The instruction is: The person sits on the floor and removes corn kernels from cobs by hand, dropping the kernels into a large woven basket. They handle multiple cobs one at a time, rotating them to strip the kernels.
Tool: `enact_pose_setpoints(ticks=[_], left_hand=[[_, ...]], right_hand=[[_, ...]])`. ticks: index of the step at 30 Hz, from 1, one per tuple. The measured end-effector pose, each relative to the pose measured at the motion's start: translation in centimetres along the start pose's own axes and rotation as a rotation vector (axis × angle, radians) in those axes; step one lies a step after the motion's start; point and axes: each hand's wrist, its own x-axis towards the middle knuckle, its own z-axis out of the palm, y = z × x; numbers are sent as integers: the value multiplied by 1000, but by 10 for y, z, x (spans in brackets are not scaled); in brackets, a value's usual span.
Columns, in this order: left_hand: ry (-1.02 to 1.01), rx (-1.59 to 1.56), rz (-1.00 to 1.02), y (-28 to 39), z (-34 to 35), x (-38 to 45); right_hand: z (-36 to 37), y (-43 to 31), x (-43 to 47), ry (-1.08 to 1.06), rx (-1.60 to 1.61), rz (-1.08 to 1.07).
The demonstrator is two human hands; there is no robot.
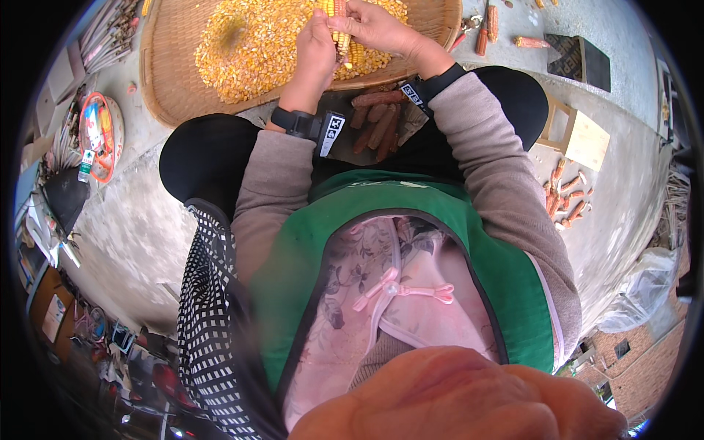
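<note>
My left hand [316,47] and my right hand [378,28] meet above a woven bamboo tray [168,102], both gripping a corn cob [341,43]. Yellow kernels cover part of the cob, while a reddish strip near my right fingers is bare. Whether a second, bare cob is in my grip is unclear, as the upper end is cut off by the picture's edge. Loose yellow kernels [247,66] are heaped in the tray below. Another ear of corn [357,54] with its kernels on lies just under my hands.
Stripped cobs [379,129] lie between my legs below the tray. To the right are a screwdriver [482,41], a dark box [580,63], a wooden stool [587,138] and scattered cobs [566,195]. An orange-rimmed basket [102,175] with a bottle [86,165] stands left.
</note>
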Motion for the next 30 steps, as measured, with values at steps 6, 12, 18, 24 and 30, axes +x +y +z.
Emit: enact_pose_setpoints(ticks=[6,12,18,24,30], left_hand=[[19,-7,-27,3,5,-6],[36,42,-16,5,0,-7],[40,-2,-70,4,4,-7],[-6,-41,-86,8,6,-11],[-231,73,53,10,8,-10]], right_hand=[[7,10,3,207,-395,46],[3,-3,-4,26,-284,152],[14,21,3,277,-439,58],[-2,27,9,274,-255,159],[-5,-10,4,201,-262,136]])
